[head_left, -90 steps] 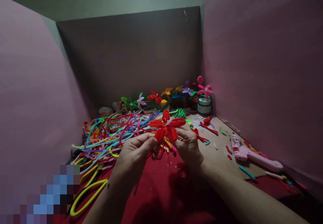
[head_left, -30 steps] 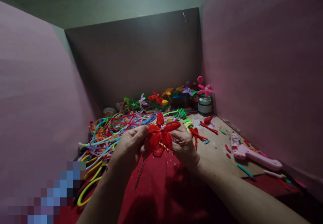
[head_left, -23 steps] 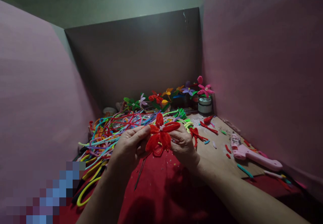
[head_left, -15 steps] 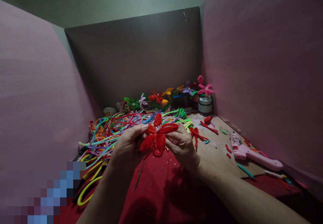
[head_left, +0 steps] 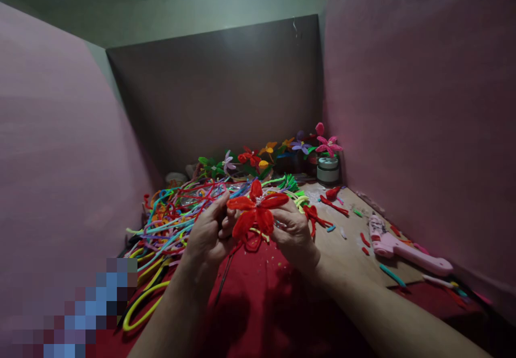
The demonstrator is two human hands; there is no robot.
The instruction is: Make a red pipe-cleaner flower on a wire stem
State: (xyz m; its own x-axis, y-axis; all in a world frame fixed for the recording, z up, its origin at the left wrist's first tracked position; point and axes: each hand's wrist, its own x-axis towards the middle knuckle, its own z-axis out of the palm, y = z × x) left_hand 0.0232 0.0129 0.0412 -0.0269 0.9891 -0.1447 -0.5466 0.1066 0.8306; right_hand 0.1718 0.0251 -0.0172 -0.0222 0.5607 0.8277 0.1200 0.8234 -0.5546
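A red pipe-cleaner flower (head_left: 258, 214) with broad fuzzy petals and a tuft of pale stamens is held up facing me. At its right side, the bent fingers of my right hand (head_left: 296, 234) are closed on it under the right petal. My left hand (head_left: 212, 231) is at the flower's left, its fingers loosely curled and its thumb raised apart from them. Whether its fingertips touch the petals is hard to see. Below the flower, a red loop (head_left: 252, 244) and a thin dark stick-like piece (head_left: 224, 280) lie over the red cloth (head_left: 258, 304).
Many coloured pipe cleaners (head_left: 169, 226) are heaped at left, beside yellow-handled tools (head_left: 145, 309). Finished flowers (head_left: 250, 156) line the back, near a lidded jar (head_left: 328, 171). On the board (head_left: 342, 250) lie red pieces (head_left: 318, 217) and a pink-handled tool (head_left: 415, 251).
The flower has turned and tipped a little, its left petal now pointing level. My left thumb has come off the petal and the left hand has loosened. My right hand keeps hold.
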